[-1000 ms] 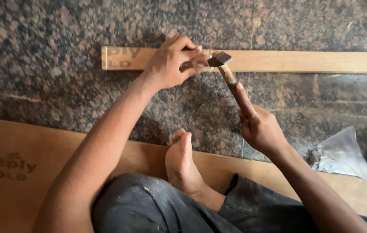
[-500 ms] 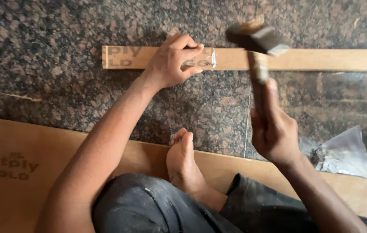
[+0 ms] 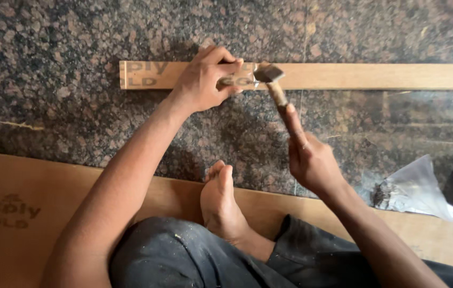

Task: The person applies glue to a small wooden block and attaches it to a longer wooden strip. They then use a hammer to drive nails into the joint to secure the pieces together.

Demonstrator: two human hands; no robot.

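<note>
- Trousers [image 3: 184, 256] and a bare foot [image 3: 221, 200] fill the near edge of my view, the foot resting on a brown board [image 3: 24, 213] laid over the stone floor [image 3: 50, 117].
- Further out, my right hand [image 3: 314, 162] is closed tight round the handle of a hammer [image 3: 277, 90].
- The hammer head sits down on a long wooden strip [image 3: 370, 76], just beside my left fingertips.
- My left hand [image 3: 205, 82] presses on the strip with fingers curled, pinching something too small to see, likely a nail.
- I judge this as the nailing step; the next blow needs a square hit clear of my fingers.
- A crumpled plastic bag [image 3: 413, 189] lies off to the right.
</note>
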